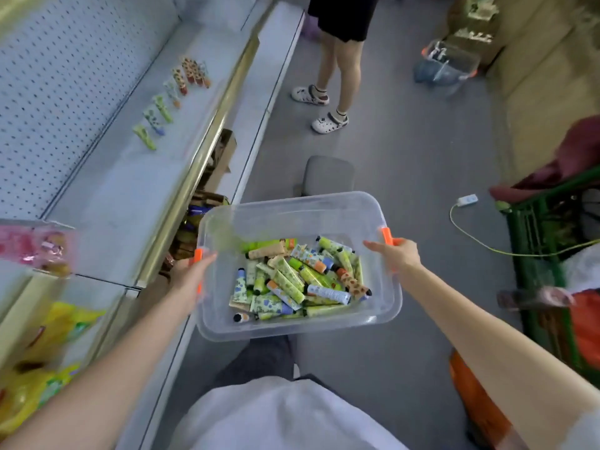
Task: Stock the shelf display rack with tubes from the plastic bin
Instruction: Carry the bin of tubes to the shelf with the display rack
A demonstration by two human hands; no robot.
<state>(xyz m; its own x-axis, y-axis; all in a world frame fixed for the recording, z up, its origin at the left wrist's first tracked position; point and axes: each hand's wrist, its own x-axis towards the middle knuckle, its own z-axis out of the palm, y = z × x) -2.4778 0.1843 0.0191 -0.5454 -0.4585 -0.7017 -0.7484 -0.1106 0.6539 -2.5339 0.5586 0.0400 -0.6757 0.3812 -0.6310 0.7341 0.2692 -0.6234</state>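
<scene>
Gripping the plastic bin [292, 199] by its sides, left hand [190, 275] and right hand [394, 254]; shelf [130, 190] lies leftward, nearer the left hand.

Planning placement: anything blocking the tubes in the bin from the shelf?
Nothing visible. The plastic bin has no lid, its tubes lie exposed, the shelf is open beside the standing row. Left hand and right hand both grip the bin.

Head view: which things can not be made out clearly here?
All in the head view.
Tubes in the plastic bin: print too small to read.
Pink package: blurred, cut by the left edge.
Standing person: cut off above the waist by the top edge.
Goods below: mostly hidden under the shelf.
</scene>
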